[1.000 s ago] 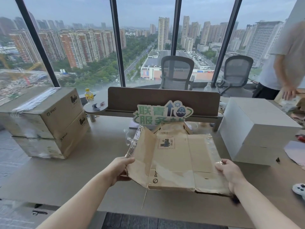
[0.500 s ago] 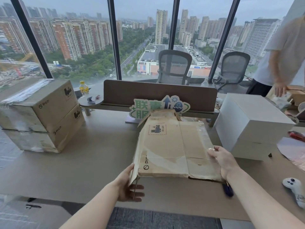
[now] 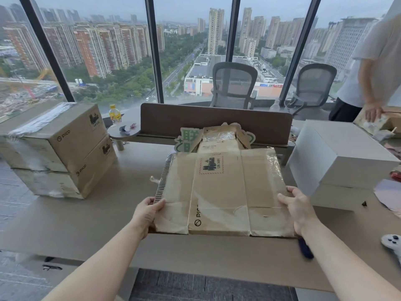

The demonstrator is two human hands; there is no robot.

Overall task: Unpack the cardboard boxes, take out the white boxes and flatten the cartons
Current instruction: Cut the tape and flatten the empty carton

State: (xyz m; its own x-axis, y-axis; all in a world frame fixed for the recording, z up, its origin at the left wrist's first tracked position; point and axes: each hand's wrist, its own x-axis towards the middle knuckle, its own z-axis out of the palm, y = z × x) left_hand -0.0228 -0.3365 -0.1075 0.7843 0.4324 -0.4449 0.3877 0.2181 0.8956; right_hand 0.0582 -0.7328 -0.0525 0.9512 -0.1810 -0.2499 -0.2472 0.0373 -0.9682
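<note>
Setting: desk (image 3: pixel 71 224) facing high-rise windows.
Carton (image 3: pixel 221 194): flattened, mid-desk, now spread wider than half a second ago; side flap opened out leftward.
Left hand (image 3: pixel 147 213): moved up from the near corner; pinches left edge.
Right hand (image 3: pixel 298 208): grips right edge, as before.
Sealed cartons (image 3: pixel 65 148): stacked two high, far left.
White boxes (image 3: pixel 338 161): stacked, right.

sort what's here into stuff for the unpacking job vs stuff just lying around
Job: flattened carton, gripped by left hand and right hand; two sealed cartons stacked left; white boxes stacked right.

Lying about: bottle, green sign, controller, two chairs, blue object at the table's edge.
</note>
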